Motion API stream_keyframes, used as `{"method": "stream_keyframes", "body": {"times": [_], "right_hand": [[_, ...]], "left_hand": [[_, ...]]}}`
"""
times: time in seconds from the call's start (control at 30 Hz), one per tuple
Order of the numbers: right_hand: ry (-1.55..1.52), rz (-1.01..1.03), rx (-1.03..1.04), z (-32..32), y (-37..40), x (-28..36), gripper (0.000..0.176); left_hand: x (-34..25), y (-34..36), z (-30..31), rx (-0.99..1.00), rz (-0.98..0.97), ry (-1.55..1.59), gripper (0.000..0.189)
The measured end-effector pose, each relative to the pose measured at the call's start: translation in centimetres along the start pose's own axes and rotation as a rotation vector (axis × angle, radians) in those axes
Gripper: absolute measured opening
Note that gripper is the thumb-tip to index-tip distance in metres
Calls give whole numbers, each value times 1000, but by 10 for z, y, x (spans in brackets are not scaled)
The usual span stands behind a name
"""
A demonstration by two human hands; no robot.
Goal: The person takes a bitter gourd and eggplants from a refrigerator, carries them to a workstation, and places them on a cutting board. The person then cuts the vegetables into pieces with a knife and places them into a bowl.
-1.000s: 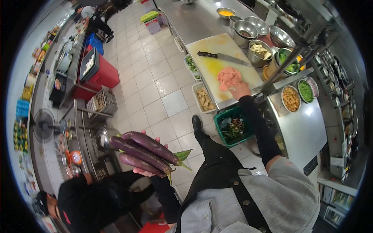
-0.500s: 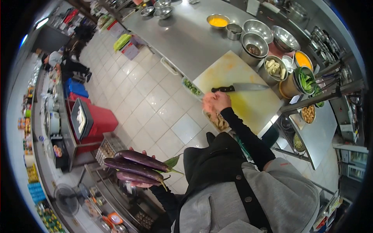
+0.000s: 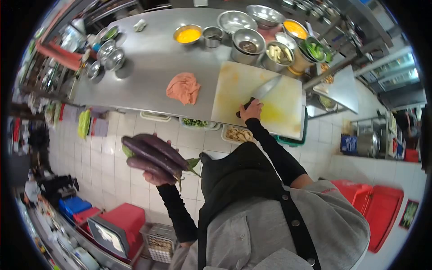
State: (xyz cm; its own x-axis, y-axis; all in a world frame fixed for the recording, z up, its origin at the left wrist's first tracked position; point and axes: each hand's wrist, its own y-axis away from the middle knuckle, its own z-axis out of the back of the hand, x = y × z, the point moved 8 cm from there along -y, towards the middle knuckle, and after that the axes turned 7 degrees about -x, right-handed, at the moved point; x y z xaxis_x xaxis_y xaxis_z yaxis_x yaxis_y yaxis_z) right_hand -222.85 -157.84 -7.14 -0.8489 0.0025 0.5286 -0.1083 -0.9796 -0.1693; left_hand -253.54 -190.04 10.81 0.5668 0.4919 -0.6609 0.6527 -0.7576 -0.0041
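Note:
My left hand (image 3: 157,179) holds a bunch of long purple eggplants (image 3: 155,153) from below, out over the floor in front of the counter. Their green stems point right, and a green leaf (image 3: 193,163) shows beside them. At the front of a stained white cutting board (image 3: 227,92), my right hand (image 3: 253,110) is closed around the black handle of a kitchen knife (image 3: 269,87). The blade lies over the board, pointing away to the upper right. On the steel counter left of the board sits a crumpled pink cloth (image 3: 183,88).
Behind the board stand metal bowls (image 3: 249,41), a pot of pale cut pieces (image 3: 279,54) and a bowl of yellow liquid (image 3: 187,34). Tubs of chopped greens (image 3: 195,122) and pale slices (image 3: 237,134) sit below the counter's front edge. A red bin (image 3: 128,225) stands behind me.
The pink cloth has left my right hand and now lies on the counter. That hand has taken the knife's handle. My view has turned toward the counter, with the eggplants still in my left hand.

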Motion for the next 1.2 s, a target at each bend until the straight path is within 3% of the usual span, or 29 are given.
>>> {"method": "stream_keyframes", "body": {"times": [0.03, 0.07, 0.17, 0.2, 0.3, 0.33, 0.37, 0.43, 0.47, 0.57, 0.67, 0.7, 0.8, 0.87, 0.97, 1.07, 1.2], "right_hand": [[13, -194, 10, 0, 10, -19, 68], [0, -191, 13, -10, 5, -26, 83], [-115, -397, -36, -8, -4, -39, 85], [-129, -458, -119, 5, -2, -46, 76], [-269, -685, 6, 8, -5, -118, 57], [-702, -762, 423, -27, -3, -153, 43], [-872, -813, 421, 27, 7, -132, 38], [-1028, -892, 369, 69, 12, -145, 40], [-990, -817, 368, 88, 10, -150, 40], [-871, -642, 378, 119, 4, -168, 37], [-606, -540, 461, 126, -5, -185, 33], [-530, -481, 395, 122, -7, -190, 34], [-286, -290, 211, 115, -9, -196, 36], [-321, -295, 132, 122, -10, -202, 37], [-377, -365, 26, 139, -4, -211, 34], [-380, -469, -8, 151, 6, -231, 33], [-86, -331, -80, 164, 6, -239, 34]], "left_hand": [[8, -18, -17, 8, 121, 24, 135], [19, -36, -27, 94, 188, 40, 130], [64, -81, -49, 303, 443, 122, 117], [87, -92, -47, 341, 514, 145, 113], [167, -122, -41, 329, 591, 120, 104], [200, -129, -37, 336, 621, 145, 97], [226, -127, -48, 293, 664, 91, 96], [285, -124, -59, 282, 826, 188, 77], [311, -119, -79, 269, 901, 246, 67], [359, -121, -112, 148, 899, -151, 54], [432, -153, -88, 168, 859, -594, 40], [416, -146, -111, 44, 883, -686, 41], [410, -176, -91, 66, 743, -1195, 50], [404, -193, -88, 102, 635, -1408, 58], [405, -203, -90, 323, 480, -1610, 69], [405, -199, -87, 428, -146, -1800, 77], [391, -180, -109, 366, -180, -1844, 80]]}}
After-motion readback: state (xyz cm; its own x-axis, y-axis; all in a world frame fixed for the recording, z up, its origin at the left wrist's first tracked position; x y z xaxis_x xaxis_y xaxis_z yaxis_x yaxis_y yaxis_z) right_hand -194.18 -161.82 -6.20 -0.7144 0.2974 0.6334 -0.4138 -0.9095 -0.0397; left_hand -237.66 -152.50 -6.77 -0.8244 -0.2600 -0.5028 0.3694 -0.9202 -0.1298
